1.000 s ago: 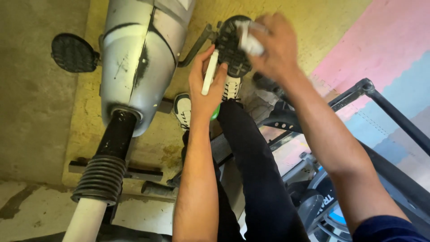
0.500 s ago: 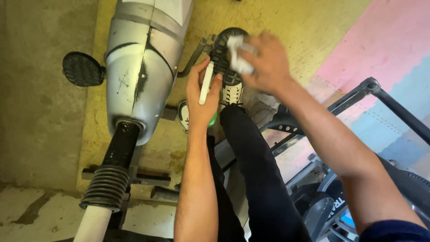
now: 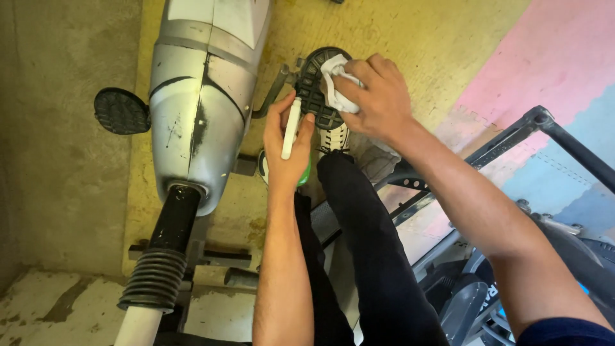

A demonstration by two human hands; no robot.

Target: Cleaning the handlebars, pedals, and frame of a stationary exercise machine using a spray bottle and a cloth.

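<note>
My right hand presses a crumpled white cloth onto the black ridged pedal of a grey exercise bike. My left hand sits just left of that pedal. It grips a green bottle, mostly hidden under the palm, with its white nozzle lying along the fingers toward the pedal. The pedal's crank arm runs left to the bike's body. My black-trousered leg and white shoe are below the pedal.
The bike's other black pedal sticks out on the left over grey concrete. A black ribbed sleeve and white post lie at the lower left. A black metal frame and another machine's wheel crowd the right, over pink and blue floor mats.
My right hand with the cloth has slid down and left across the pedal. The view has shifted slightly, and my left hand has kept its hold beside the pedal.
</note>
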